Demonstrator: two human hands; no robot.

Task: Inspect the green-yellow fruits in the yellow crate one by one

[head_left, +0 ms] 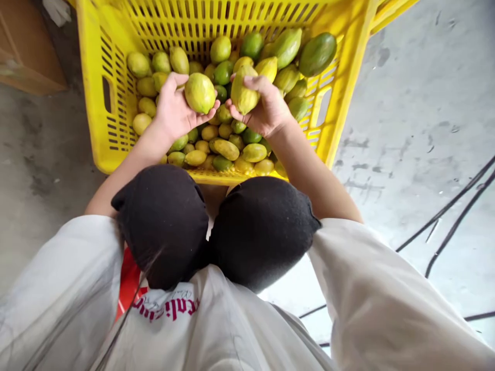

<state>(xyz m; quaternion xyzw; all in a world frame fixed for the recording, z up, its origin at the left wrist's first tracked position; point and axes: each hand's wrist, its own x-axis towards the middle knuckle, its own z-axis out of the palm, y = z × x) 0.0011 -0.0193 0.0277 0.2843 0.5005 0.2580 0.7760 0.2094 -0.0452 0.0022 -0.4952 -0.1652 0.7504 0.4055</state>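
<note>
My left hand (175, 107) holds a round yellow-green lemon (200, 93), its thumb behind the fruit and its fingers curled beneath. A longer, ridged yellow-green lemon (243, 94) is in my right hand (271, 105), with the thumb pressed over its side. Both hands are above a yellow slatted plastic crate (350, 98). Inside the crate lie many more lemons (225, 149), some yellow and some green. Larger dark green fruit (317, 54) rests at the back right of the pile. My forearms partly hide the fruit near the crate's front corners.
My knees (162, 221) in black cloth are close against the crate's near edge. A brown cardboard box (29, 49) stands on the grey floor (417, 103) at the far left. Black cables (450, 206) run across the right side.
</note>
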